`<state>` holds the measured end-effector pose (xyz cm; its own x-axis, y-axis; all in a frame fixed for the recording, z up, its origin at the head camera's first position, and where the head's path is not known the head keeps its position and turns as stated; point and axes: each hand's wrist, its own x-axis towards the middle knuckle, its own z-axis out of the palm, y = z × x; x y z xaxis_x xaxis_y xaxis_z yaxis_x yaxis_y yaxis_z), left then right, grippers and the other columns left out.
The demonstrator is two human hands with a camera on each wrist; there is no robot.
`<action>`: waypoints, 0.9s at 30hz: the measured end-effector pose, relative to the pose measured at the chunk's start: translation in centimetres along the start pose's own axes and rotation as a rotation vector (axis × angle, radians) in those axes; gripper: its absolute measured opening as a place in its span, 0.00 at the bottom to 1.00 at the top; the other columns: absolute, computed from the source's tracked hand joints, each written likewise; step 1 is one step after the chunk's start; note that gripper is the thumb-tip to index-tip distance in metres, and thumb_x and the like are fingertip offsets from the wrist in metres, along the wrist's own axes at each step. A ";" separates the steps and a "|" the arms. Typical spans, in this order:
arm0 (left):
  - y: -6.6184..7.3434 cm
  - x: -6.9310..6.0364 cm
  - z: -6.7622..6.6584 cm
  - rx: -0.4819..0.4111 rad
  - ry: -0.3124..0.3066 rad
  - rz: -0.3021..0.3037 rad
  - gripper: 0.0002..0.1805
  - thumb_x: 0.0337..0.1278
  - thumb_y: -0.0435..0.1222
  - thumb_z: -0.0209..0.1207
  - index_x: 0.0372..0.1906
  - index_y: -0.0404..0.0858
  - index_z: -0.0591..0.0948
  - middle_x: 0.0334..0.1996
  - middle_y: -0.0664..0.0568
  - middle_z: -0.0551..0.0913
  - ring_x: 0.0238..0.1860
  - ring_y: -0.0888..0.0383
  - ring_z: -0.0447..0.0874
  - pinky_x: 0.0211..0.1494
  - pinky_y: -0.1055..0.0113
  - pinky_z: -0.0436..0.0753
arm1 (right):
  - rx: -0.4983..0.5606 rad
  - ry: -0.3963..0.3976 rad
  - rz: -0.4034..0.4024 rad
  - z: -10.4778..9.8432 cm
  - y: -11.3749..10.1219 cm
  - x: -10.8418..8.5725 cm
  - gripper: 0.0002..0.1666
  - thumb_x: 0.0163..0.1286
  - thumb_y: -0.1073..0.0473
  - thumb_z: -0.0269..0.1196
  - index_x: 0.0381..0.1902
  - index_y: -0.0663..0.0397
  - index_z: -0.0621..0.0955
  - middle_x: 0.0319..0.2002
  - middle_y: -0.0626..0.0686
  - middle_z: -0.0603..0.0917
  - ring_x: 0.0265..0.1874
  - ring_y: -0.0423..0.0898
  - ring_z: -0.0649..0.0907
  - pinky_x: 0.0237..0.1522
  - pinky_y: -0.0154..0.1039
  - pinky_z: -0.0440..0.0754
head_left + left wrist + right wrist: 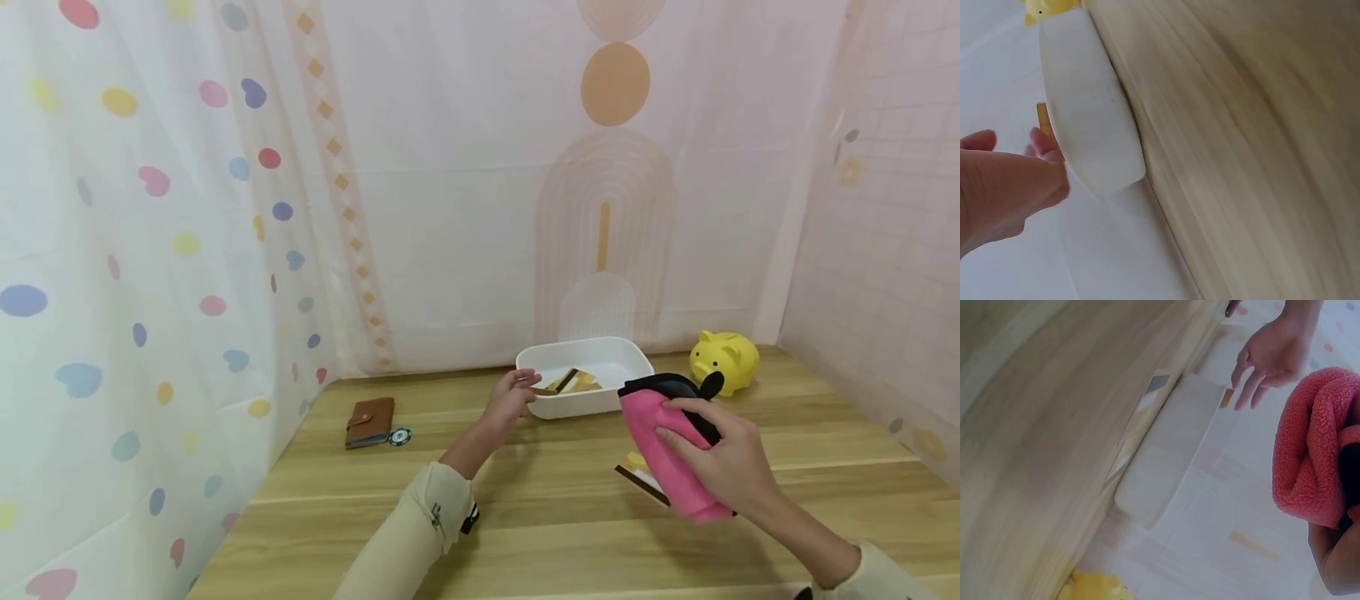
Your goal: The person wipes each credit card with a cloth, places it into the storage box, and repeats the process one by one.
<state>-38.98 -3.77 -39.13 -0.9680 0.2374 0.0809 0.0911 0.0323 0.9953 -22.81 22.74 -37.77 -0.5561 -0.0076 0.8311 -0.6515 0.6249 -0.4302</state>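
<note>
My left hand (pixel 512 402) is at the left end of a white plastic box (pixel 585 403), its fingers loosely spread over the rim. Beside the fingertips, a brown-edged card (pixel 1227 398) sticks up over that rim; the fingers look apart from it. More yellow and white cards (pixel 576 382) lie inside the box. On the right, my right hand (pixel 723 454) grips a soft pink fleecy bundle (pixel 1310 450) with black trim, thumb and fingers on its side. The bundle hangs above the table and partly covers a card (pixel 641 477) lying on the wood.
A yellow piggy bank (pixel 726 362) stands behind the right hand, right of the box. At the left lie a brown leather wallet (pixel 371 421) and a poker chip (pixel 400 437). Patterned curtains (pixel 450 208) hang at the back and sides of the wooden table (pixel 540 542).
</note>
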 end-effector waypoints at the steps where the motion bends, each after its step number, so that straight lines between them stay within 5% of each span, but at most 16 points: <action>1: 0.1 0.0 0.1 0.004 0.005 0.000 0.26 0.55 0.22 0.51 0.62 0.29 0.71 0.62 0.40 0.78 0.48 0.53 0.76 0.32 0.72 0.69 | 0.000 0.003 0.001 0.0 0.0 0.0 0.24 0.47 0.74 0.76 0.42 0.51 0.85 0.36 0.50 0.86 0.23 0.34 0.77 0.19 0.26 0.75; 7: 0.2 0.0 0.5 0.065 0.045 -0.032 0.27 0.53 0.23 0.51 0.62 0.29 0.71 0.60 0.38 0.78 0.52 0.47 0.78 0.39 0.68 0.74 | 0.002 0.014 0.012 0.0 -0.1 -0.2 0.25 0.46 0.74 0.77 0.43 0.51 0.86 0.36 0.52 0.87 0.24 0.34 0.77 0.21 0.25 0.74; 12: 0.0 0.1 0.6 0.043 0.056 0.014 0.22 0.56 0.22 0.50 0.58 0.28 0.73 0.56 0.38 0.81 0.57 0.42 0.77 0.45 0.67 0.75 | 0.007 0.013 0.037 0.0 -0.2 -0.4 0.25 0.46 0.74 0.77 0.43 0.51 0.85 0.36 0.53 0.87 0.23 0.34 0.77 0.19 0.25 0.73; 15: -0.1 0.1 0.6 0.114 0.124 0.062 0.14 0.56 0.25 0.55 0.49 0.32 0.78 0.46 0.42 0.84 0.45 0.49 0.80 0.38 0.70 0.74 | 0.009 0.013 0.036 0.0 -0.1 -0.4 0.25 0.46 0.75 0.77 0.43 0.52 0.85 0.36 0.53 0.87 0.21 0.34 0.76 0.17 0.25 0.73; 18: -0.1 0.0 0.6 0.298 0.192 0.104 0.03 0.54 0.32 0.62 0.34 0.38 0.80 0.29 0.52 0.79 0.26 0.60 0.73 0.27 0.70 0.71 | 0.006 0.015 0.027 0.0 0.1 -0.4 0.26 0.45 0.75 0.77 0.43 0.52 0.85 0.36 0.54 0.87 0.21 0.33 0.76 0.17 0.25 0.73; 20: -0.2 -0.1 0.5 0.431 0.222 0.139 0.05 0.51 0.35 0.65 0.26 0.41 0.80 0.21 0.56 0.75 0.21 0.62 0.67 0.29 0.66 0.71 | 0.003 0.015 0.021 0.1 0.1 -0.4 0.26 0.45 0.75 0.77 0.42 0.52 0.85 0.36 0.53 0.87 0.22 0.33 0.77 0.19 0.25 0.73; 23: -0.3 -0.1 0.4 0.532 0.244 0.155 0.10 0.51 0.37 0.66 0.19 0.44 0.79 0.20 0.58 0.75 0.32 0.54 0.72 0.48 0.50 0.73 | 0.000 0.013 0.017 0.1 0.2 -0.3 0.26 0.45 0.75 0.77 0.43 0.52 0.85 0.36 0.53 0.87 0.24 0.33 0.77 0.21 0.24 0.74; 27: -0.3 0.0 0.1 0.558 0.256 0.102 0.10 0.51 0.39 0.67 0.19 0.44 0.81 0.32 0.54 0.82 0.56 0.40 0.64 0.64 0.34 0.55 | 0.000 0.014 0.015 0.1 0.1 -0.2 0.26 0.45 0.74 0.77 0.43 0.51 0.86 0.36 0.52 0.87 0.24 0.33 0.77 0.21 0.24 0.74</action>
<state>-39.01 -3.62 -39.40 -0.9671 0.0279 0.2527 0.2272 0.5409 0.8098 -22.79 22.70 -38.05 -0.5586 0.0122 0.8294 -0.6433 0.6249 -0.4424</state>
